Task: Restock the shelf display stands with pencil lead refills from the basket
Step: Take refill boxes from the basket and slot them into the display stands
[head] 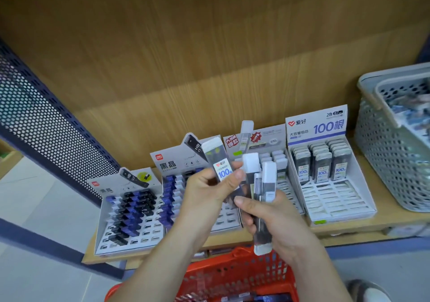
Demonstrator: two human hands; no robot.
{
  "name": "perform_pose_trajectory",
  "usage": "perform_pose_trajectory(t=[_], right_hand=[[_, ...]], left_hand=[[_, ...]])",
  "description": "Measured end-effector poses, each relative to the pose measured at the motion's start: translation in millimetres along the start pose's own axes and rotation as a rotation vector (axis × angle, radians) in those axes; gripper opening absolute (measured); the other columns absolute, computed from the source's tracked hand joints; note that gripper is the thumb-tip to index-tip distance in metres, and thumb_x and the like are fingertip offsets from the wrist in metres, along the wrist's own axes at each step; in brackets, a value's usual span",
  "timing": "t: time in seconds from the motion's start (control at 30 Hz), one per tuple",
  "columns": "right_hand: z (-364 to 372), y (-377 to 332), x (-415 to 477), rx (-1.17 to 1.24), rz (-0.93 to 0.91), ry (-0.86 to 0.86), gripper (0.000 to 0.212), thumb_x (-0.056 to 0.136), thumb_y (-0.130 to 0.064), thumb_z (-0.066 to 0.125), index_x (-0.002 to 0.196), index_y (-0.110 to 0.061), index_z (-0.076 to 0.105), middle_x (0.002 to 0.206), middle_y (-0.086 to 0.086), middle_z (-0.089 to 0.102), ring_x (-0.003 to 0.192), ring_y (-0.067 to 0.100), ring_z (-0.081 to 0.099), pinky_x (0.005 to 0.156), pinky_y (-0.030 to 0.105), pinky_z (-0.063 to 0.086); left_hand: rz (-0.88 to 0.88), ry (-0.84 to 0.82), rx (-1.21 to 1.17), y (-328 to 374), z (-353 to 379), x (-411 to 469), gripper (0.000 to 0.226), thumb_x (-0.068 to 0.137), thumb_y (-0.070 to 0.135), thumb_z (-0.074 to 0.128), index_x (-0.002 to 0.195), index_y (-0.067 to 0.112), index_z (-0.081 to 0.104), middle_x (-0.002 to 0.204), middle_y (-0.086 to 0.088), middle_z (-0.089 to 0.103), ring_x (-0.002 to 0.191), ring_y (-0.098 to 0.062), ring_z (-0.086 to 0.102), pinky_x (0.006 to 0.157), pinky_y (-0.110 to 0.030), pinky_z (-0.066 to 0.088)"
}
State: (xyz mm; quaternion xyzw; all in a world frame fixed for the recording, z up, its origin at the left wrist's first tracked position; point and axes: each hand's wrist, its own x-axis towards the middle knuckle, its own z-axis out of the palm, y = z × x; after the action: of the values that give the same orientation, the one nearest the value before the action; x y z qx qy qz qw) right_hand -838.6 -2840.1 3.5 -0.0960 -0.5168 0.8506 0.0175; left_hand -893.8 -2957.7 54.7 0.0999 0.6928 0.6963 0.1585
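Over red basket [232, 276], before shelf [349, 229]: found left grip [207, 185] closed on one refill [217, 162], pinched between thumb and fingers, white cap up, tilted left. Found right grip [277, 218] wrapped round bundle [265, 185] of several refills, upright, white caps up, one cap down below the palm. Noted single refill just beside bundle. Observed four stands [325, 197] on shelf behind, partly stocked; grey basket [391, 143] at far right of shelf, contents blurred.

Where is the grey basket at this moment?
In the head view, the grey basket stands at the far right on the wooden shelf, just right of the 2B display stand.
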Motion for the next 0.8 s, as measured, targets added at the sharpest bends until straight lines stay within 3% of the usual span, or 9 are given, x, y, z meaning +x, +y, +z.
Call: perform_pose_trajectory(t=[0.1, 0.23, 0.37, 0.47, 0.57, 0.63, 0.7, 0.8], right_hand=[[-10.2, -0.7, 2.0, -0.052, -0.019, 0.101, 0.011, 0.084, 0.0, 0.072, 0.088, -0.003, 0.062, 0.052, 0.006, 0.047, 0.045, 0.016, 0.042, 0.043, 0.026, 0.037], [-34.8, -1.7, -0.1, -0.105, -0.004, 0.227, 0.01, 0.086, 0.002, 0.069, 0.083, -0.005, 0.062, 0.05, 0.007, 0.047, 0.043, 0.017, 0.04, 0.043, 0.027, 0.037], [-56.6, 0.0, -4.0, -0.122, 0.036, 0.323, 0.008, 0.085, 0.001, 0.07, 0.082, -0.004, 0.065, 0.049, 0.006, 0.049, 0.043, 0.019, 0.041, 0.045, 0.027, 0.037], [-69.6, 3.8, -2.8, 0.03, 0.026, 0.522, 0.01, 0.085, 0.002, 0.069, 0.09, -0.005, 0.066, 0.052, 0.008, 0.05, 0.042, 0.017, 0.042, 0.043, 0.027, 0.038], [-88.7, 0.6, -3.4, 0.255, -0.023, 0.752, 0.019, 0.086, 0.003, 0.064, 0.091, -0.015, 0.061, 0.06, 0.003, 0.054, 0.043, 0.013, 0.047, 0.044, 0.025, 0.04], [-102.3, -2.9, -6.1, 0.329, -0.055, 0.854, 0.023, 0.086, 0.003, 0.063, 0.088, -0.018, 0.056, 0.062, 0.004, 0.054, 0.041, 0.013, 0.05, 0.043, 0.024, 0.04], [-112.4, -3.7, -8.0, 0.373, -0.084, 0.932, 0.023, 0.085, 0.002, 0.063, 0.089, -0.018, 0.053, 0.067, 0.01, 0.053, 0.039, 0.011, 0.052, 0.041, 0.022, 0.039], [-118.6, -2.7, -8.8, 0.422, -0.112, 0.989, 0.024, 0.085, 0.003, 0.062, 0.089, -0.019, 0.054, 0.073, 0.012, 0.052, 0.043, 0.015, 0.053, 0.048, 0.026, 0.04]], left_hand=[[0.04, 0.058, 0.038, 3.8, 1.6, 8.3, 0.028, 0.073, 0.028, 0.07, 0.099, 0.019, 0.071, 0.08, -0.002, 0.069, 0.063, -0.012, 0.056, 0.056, -0.025, 0.046], [0.1, 0.101, 0.176, 9.2, -4.1, 25.7, 0.01, 0.088, 0.011, 0.063, 0.097, 0.015, 0.065, 0.068, -0.005, 0.066, 0.061, -0.015, 0.061, 0.062, -0.028, 0.054], [0.111, -0.069, 0.434, 18.1, 11.3, 37.4, 0.006, 0.083, 0.005, 0.069, 0.085, 0.01, 0.067, 0.07, -0.01, 0.068, 0.06, -0.014, 0.064, 0.064, -0.027, 0.054], [0.156, -0.095, 0.597, 18.1, 32.9, 56.2, 0.009, 0.08, 0.008, 0.075, 0.079, 0.016, 0.07, 0.073, -0.01, 0.07, 0.061, -0.019, 0.067, 0.067, -0.033, 0.057], [0.246, -0.055, 0.66, 8.6, 63.7, 75.1, 0.015, 0.078, 0.012, 0.076, 0.074, 0.026, 0.071, 0.068, -0.003, 0.069, 0.07, -0.029, 0.068, 0.074, -0.047, 0.057], [0.312, -0.053, 0.741, -0.7, 85.8, 82.9, 0.015, 0.08, 0.016, 0.075, 0.072, 0.028, 0.07, 0.07, 0.001, 0.068, 0.073, -0.024, 0.066, 0.076, -0.041, 0.055], [0.366, -0.066, 0.842, -11.0, 102.6, 87.6, 0.005, 0.082, 0.021, 0.073, 0.084, 0.025, 0.072, 0.076, 0.003, 0.068, 0.075, -0.017, 0.063, 0.075, -0.032, 0.052], [0.408, -0.093, 0.929, -26.3, 116.0, 92.8, 0.009, 0.084, 0.024, 0.071, 0.092, 0.02, 0.072, 0.076, 0.005, 0.067, 0.076, -0.016, 0.062, 0.071, -0.024, 0.047]])
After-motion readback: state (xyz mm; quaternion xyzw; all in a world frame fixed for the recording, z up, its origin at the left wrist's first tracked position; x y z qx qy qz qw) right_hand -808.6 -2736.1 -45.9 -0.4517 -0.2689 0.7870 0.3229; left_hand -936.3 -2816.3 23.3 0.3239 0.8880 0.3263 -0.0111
